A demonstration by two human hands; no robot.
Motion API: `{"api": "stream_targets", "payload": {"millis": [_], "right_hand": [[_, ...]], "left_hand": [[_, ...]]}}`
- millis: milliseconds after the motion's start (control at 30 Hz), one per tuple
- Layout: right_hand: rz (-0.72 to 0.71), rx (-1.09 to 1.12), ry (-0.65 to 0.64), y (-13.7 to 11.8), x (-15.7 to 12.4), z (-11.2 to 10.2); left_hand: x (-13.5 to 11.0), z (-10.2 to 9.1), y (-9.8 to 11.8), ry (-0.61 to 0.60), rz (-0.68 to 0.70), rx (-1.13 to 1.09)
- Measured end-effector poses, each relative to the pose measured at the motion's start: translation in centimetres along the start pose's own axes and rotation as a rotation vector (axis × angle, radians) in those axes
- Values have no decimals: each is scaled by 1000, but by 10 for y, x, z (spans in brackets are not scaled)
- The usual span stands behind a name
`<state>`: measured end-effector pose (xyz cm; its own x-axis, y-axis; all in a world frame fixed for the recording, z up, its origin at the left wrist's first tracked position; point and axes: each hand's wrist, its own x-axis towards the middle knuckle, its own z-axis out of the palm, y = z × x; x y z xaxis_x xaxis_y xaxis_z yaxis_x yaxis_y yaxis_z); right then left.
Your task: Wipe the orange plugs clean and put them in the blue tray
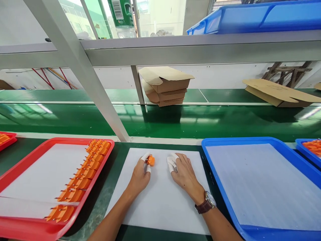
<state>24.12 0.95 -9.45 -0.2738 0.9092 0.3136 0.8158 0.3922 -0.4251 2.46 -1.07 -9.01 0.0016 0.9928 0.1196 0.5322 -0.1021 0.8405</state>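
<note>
And the left hand (138, 174) is pinching an orange part (151, 160) above the sheet (160, 207), near its far edge! The right hand (185, 173) is clamped on a cloth (172, 163), toward the far right corner. More parts (82, 183) line the right edge of the red tray (27, 228).

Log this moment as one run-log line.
Left hand: holding orange part; right hand: gripping white cloth or tissue; beneath: white sheet; left: red tray, orange parts; right: blue tray, white liner

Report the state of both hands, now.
Left hand: closed, holding a small orange part.
Right hand: closed, holding a crumpled white cloth.
</note>
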Motion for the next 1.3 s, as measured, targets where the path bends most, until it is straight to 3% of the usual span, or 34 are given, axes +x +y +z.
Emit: {"api": "stream_targets", "payload": {"millis": [233,433,600,733,933,1067,1300], "right_hand": [[-17,-2,32,3,2,6],[-153,147,139,2,2,7],[-290,293,149,-9,-1,6],[-355,374,147,-16,-3,6],[-394,379,99,-18,-6,10],[-445,292,4,-21,-8,8],[-414,301,126,-18,-6,10]], "left_hand": [[0,-1,2,-5,1,24],[3,-2,-1,0,-12,101],[3,-2,0,-14,54,125],[0,2,6,-35,196,126],[-3,6,8,-10,312,147],[-2,5,7,7,289,174],[-2,5,8,11,287,176]]}}
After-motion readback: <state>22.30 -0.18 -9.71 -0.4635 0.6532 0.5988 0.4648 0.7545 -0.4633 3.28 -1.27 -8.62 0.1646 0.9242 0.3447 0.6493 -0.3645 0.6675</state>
